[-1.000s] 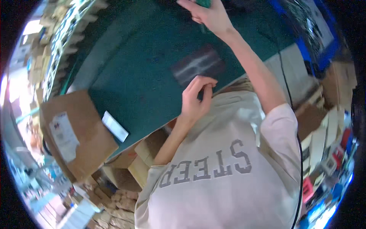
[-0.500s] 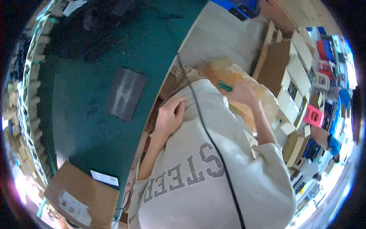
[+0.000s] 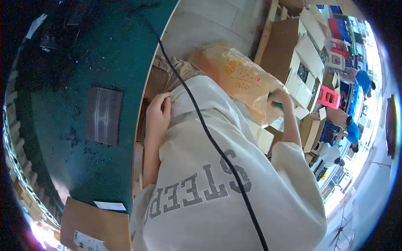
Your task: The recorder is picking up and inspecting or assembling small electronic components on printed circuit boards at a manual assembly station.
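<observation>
My left hand (image 3: 157, 113) rests against the side of my light shirt (image 3: 201, 121), by the table edge. Its fingers are curled, and what lies inside them, if anything, is hidden. On the right, my right hand (image 3: 283, 97) is closed around a small green object (image 3: 277, 105), mostly covered by the fingers. That hand is at the near right edge of a large brown paper bag (image 3: 238, 75) with orange handwriting. The bag lies beyond my lap. A dark rectangular block with lengthwise ridges (image 3: 104, 116) lies on the green table (image 3: 50, 138).
Dark crumbs are scattered around the block. A cardboard box (image 3: 94, 224) and a pale flat device (image 3: 109, 206) sit at the near left. Open cartons (image 3: 280, 42) line the right, with a pink stool (image 3: 328, 97) and people beyond. A black cable (image 3: 209, 136) crosses my front.
My view has turned, so the table and my body sit further left. My right hand has moved nearer along the paper bag to its edge, with the green object in it. My left hand stays against the shirt.
</observation>
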`<state>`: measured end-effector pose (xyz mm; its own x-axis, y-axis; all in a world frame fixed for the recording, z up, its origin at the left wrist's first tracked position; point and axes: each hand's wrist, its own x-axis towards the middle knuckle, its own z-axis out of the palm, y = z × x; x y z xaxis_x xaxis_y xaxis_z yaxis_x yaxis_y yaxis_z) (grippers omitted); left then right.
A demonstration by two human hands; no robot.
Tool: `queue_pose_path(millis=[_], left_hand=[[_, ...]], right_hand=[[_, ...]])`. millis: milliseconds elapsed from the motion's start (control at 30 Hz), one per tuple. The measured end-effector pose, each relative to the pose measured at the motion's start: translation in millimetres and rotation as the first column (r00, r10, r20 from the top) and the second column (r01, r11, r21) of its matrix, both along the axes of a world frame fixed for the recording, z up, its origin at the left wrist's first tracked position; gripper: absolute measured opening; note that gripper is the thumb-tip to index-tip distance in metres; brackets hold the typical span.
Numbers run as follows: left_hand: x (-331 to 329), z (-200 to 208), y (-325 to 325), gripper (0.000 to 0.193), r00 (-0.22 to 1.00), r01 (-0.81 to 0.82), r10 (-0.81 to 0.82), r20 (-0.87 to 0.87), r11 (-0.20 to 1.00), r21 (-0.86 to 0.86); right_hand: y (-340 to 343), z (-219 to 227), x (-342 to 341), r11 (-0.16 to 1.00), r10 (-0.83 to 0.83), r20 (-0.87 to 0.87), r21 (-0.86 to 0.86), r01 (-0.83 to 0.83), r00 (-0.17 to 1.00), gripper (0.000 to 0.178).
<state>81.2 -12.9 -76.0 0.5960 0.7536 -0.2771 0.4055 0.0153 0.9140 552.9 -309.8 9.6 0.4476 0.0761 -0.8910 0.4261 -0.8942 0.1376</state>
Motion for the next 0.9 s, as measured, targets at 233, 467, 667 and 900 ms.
queue_pose_path(millis=[233, 467, 667, 900], left_hand=[[2.8, 1.1, 11.8, 0.021, 0.999, -0.014, 0.011, 0.041, 0.997, 0.072], [-7.7, -4.4, -13.1, 0.032, 0.930, -0.111, 0.002, -0.366, 0.955, -0.275], [-31.6, -2.8, -117.4, 0.029, 0.511, -0.725, 0.754, -0.413, 0.636, 0.264], [-31.0, -36.0, -195.1, 0.025, 0.290, -0.828, 0.870, -0.399, 0.437, 0.351]], right_hand=[[33.5, 18.6, -10.0, 0.798, 0.495, 0.145, 0.314, -0.514, 0.857, 0.021], [254.2, 50.7, -178.8, 0.843, 0.507, -0.361, 0.398, -0.362, 0.783, 0.016], [288.8, -82.4, -200.6, 0.446, 0.848, -0.022, 0.570, -0.691, 0.529, 0.027], [342.4, -107.0, -242.7, 0.057, 0.994, -0.110, 0.654, -0.754, -0.021, 0.027]])
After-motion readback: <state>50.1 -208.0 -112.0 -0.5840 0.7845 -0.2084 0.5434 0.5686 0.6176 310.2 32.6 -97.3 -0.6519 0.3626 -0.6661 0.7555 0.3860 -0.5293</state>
